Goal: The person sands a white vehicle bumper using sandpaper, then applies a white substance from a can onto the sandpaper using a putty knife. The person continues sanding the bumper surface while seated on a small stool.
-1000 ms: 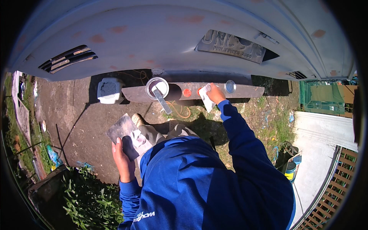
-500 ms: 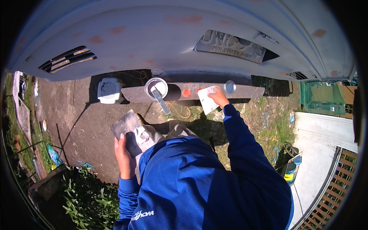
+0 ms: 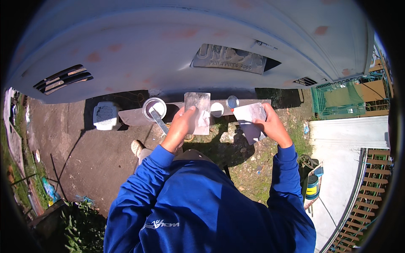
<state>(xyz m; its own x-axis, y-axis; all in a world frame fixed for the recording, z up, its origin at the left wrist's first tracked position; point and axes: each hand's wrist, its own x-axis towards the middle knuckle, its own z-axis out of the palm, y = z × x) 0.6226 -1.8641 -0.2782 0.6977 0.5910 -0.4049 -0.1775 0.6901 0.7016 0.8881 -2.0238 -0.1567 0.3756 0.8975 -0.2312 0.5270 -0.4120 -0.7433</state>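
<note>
My left hand (image 3: 180,128) grips a flat rectangular plate (image 3: 197,103), grey with pale smears, held upright over the bench. Thumb on its face, fingers behind. In my right hand (image 3: 273,126) is a thin whitish plate (image 3: 249,113), tilted, its lower part in shade; a small red dab shows at its near-left corner. The two plates are apart. Between them, a white round disc (image 3: 217,110) lies on the narrow bench (image 3: 133,117). Left of my left hand stands an open round can (image 3: 146,105) with pale contents and a flat metal putty knife (image 3: 159,122) leaning out.
A grey vehicle panel (image 3: 139,50) with reddish patches and a bent plate overhangs the bench. A round tin (image 3: 232,101) sits at the bench's right part. To the left is a white perforated stool (image 3: 105,116). A green mesh cage (image 3: 335,101) and white wall (image 3: 337,168) stand right.
My left hand has risen from low left to over the bench with its plate. My right hand has drawn back from the bench, to the right, with its plate. The view has shifted.
</note>
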